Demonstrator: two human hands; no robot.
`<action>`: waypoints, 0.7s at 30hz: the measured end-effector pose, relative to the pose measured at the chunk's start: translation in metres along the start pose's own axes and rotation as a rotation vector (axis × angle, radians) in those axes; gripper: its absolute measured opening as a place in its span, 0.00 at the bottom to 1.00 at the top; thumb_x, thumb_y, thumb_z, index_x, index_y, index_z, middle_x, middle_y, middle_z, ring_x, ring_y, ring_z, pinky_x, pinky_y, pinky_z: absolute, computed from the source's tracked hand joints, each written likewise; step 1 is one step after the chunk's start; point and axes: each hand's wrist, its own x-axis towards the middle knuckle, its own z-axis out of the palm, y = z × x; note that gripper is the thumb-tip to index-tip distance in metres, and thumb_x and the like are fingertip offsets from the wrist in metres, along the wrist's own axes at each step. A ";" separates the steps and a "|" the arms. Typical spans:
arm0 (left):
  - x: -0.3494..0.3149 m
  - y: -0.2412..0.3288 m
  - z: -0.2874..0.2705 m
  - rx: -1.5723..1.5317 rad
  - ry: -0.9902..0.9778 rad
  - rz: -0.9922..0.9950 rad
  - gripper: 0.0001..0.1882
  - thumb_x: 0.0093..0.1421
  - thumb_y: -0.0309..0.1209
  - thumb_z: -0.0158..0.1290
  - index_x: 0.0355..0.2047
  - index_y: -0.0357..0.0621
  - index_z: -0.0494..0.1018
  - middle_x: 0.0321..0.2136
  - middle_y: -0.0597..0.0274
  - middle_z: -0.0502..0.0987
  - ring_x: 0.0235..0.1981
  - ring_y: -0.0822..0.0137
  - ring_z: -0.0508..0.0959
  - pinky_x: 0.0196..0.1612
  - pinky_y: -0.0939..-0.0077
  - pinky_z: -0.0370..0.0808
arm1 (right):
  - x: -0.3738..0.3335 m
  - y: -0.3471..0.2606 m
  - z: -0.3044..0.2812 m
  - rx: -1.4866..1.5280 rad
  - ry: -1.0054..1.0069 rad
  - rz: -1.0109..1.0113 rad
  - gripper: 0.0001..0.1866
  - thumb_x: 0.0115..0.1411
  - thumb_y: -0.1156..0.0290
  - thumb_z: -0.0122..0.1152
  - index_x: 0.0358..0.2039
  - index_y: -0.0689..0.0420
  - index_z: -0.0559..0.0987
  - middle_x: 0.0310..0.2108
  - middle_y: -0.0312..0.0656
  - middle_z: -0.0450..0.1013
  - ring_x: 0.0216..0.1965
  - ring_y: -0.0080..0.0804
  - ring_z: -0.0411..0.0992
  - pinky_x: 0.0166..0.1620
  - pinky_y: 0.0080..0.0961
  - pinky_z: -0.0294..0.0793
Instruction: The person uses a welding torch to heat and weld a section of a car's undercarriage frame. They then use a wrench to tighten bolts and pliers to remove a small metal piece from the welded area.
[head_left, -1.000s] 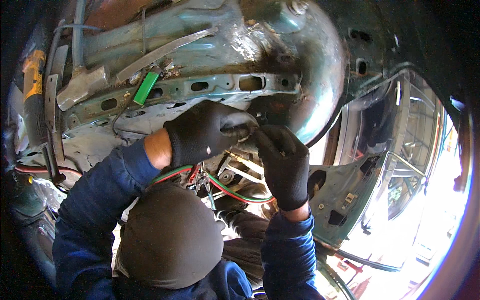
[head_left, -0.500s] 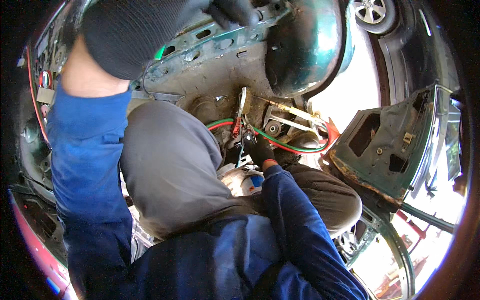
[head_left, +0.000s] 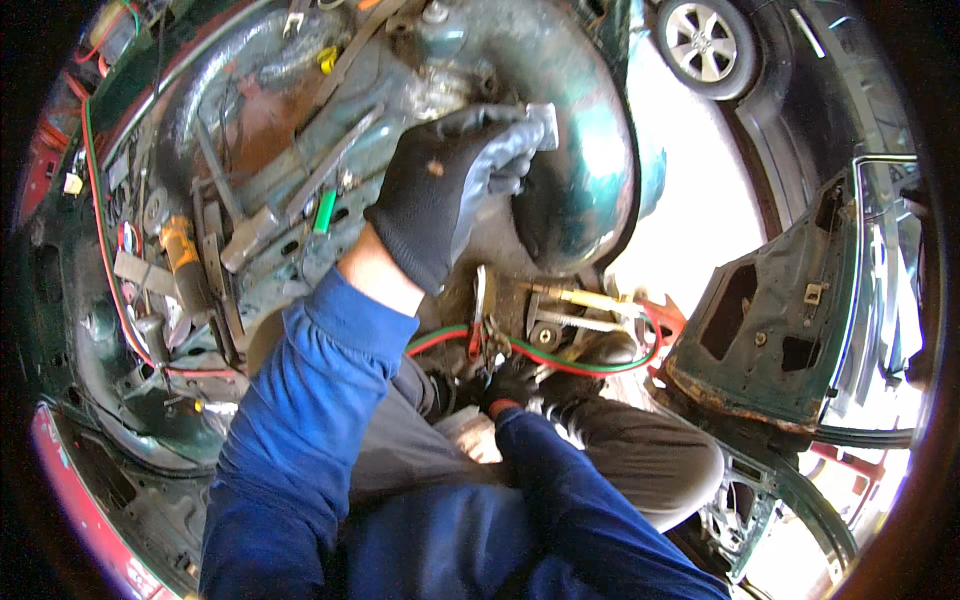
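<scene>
Metal-looking plate [head_left: 546, 127], small, flat and pale grey, shows at the fingertips of the left hand [head_left: 437, 190], which pinches it up in front of the rounded green panel [head_left: 590, 180]. I see that hand's fingers curled inward and the back of it turned my way. The right hand [head_left: 512, 384] is low and forward, just beside a tool with a red handle [head_left: 475, 342]; it is too dark there for me to tell whether it grasps anything. Red and green hoses [head_left: 590, 367] loop near that hand, with a yellowish rod-like tool [head_left: 575, 296] beyond them. Over on the left I make out an orange and black power tool [head_left: 182, 255], a hammer-shaped tool [head_left: 245, 242] and a green block [head_left: 325, 212]. On the right I have a car door [head_left: 775, 290] and, behind it, a dark car [head_left: 800, 80].
</scene>
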 end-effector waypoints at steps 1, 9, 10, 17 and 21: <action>0.003 0.004 0.001 0.004 0.009 -0.018 0.17 0.76 0.38 0.54 0.56 0.41 0.83 0.47 0.63 0.87 0.46 0.70 0.85 0.54 0.69 0.82 | 0.001 -0.004 -0.001 0.058 0.012 0.048 0.67 0.55 0.24 0.65 0.83 0.48 0.48 0.81 0.70 0.41 0.79 0.82 0.43 0.71 0.73 0.58; 0.014 0.015 0.004 -0.088 0.014 -0.110 0.12 0.74 0.35 0.59 0.50 0.41 0.83 0.39 0.62 0.87 0.38 0.70 0.86 0.47 0.72 0.84 | 0.009 0.020 -0.025 0.012 -0.006 -0.172 0.63 0.57 0.25 0.64 0.78 0.62 0.61 0.76 0.65 0.60 0.70 0.65 0.69 0.68 0.59 0.68; 0.014 0.013 0.005 -0.100 0.010 -0.108 0.13 0.73 0.36 0.60 0.51 0.42 0.83 0.39 0.63 0.87 0.38 0.70 0.86 0.46 0.72 0.84 | 0.001 0.020 -0.056 0.172 -0.236 -0.148 0.58 0.59 0.25 0.62 0.74 0.61 0.67 0.71 0.62 0.67 0.66 0.59 0.73 0.66 0.55 0.72; 0.018 0.029 0.024 -0.048 0.007 -0.086 0.12 0.72 0.37 0.62 0.49 0.43 0.83 0.38 0.64 0.87 0.37 0.71 0.86 0.44 0.72 0.84 | -0.017 0.075 -0.156 0.191 -0.061 -1.083 0.14 0.73 0.66 0.59 0.56 0.51 0.83 0.37 0.45 0.83 0.34 0.34 0.82 0.38 0.34 0.81; 0.009 0.033 0.020 -0.058 -0.025 -0.093 0.11 0.73 0.35 0.60 0.49 0.43 0.82 0.37 0.63 0.86 0.37 0.70 0.86 0.46 0.71 0.84 | -0.105 0.062 -0.288 1.208 -0.355 -0.387 0.22 0.66 0.81 0.61 0.59 0.55 0.73 0.31 0.30 0.69 0.27 0.22 0.69 0.30 0.24 0.73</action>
